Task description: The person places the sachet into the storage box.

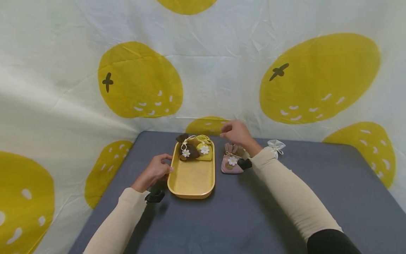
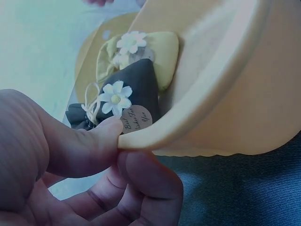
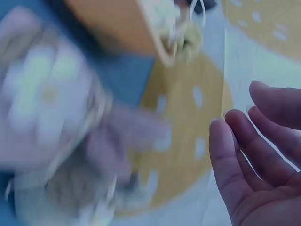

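My left hand (image 1: pixel 157 169) pinches the rim of a yellow oblong tray (image 1: pixel 191 180) between thumb and fingers, seen close up in the left wrist view. At the tray's far end lie a dark brown drawstring pouch (image 1: pixel 191 145) and a yellow drawstring pouch (image 1: pixel 208 156), each with a white flower. My right hand (image 1: pixel 237 133) is raised over the table's back edge, right of the tray. In the right wrist view its fingers (image 3: pixel 223 155) are loosely bent, with nothing between them and the thumb. Below this hand is a pink drawstring pouch (image 1: pixel 226 166) with a white flower.
A brownish pouch (image 1: pixel 242 152), partly hidden by the right forearm, lies beside the pink one. Farther right is a white pouch (image 1: pixel 275 144), partly behind the sleeve. A grey cloth covers the table (image 1: pixel 222 222). Behind hangs a white curtain (image 1: pixel 219 81) printed with yellow fruit.
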A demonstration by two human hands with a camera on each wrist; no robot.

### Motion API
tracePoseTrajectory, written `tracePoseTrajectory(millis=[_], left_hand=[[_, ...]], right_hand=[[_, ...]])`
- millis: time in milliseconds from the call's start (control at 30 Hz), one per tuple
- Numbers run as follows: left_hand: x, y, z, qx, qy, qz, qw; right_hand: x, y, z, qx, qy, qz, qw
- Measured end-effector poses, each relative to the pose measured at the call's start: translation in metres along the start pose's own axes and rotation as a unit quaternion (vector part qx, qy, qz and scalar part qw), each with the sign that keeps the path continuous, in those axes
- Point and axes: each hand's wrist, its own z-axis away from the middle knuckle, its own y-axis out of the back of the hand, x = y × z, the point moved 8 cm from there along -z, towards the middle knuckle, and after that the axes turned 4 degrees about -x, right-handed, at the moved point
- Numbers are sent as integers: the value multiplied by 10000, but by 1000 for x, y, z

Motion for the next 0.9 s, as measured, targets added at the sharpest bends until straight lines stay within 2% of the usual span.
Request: tracePoseTrajectory(millis=[133, 267, 467, 633, 767, 833, 900], left_hand=[[-2, 4, 0, 44, 0, -44, 10000], [-2, 5, 1, 50, -9, -102, 9999], [-3, 7, 2, 45, -4, -87, 10000], [-3, 8, 2, 22, -26, -107, 9999], [-2, 6, 3, 17, -49, -135, 9999], [-1, 5, 2, 6, -61, -163, 9998], [-1, 4, 1, -20, -74, -191, 9998]], right_hand=[[24, 30, 15, 259, -104, 71, 9996], [55, 55, 35, 418, -376, -15, 9984], [99, 82, 68, 622, -699, -172, 9955], [131, 99, 93, 978, -850, -50, 9916], [156, 107, 110, 1334, -1144, 188, 9843], [168, 106, 117, 1321, -1444, 399, 9799], [179, 97, 123, 1140, -1780, 462, 9763]])
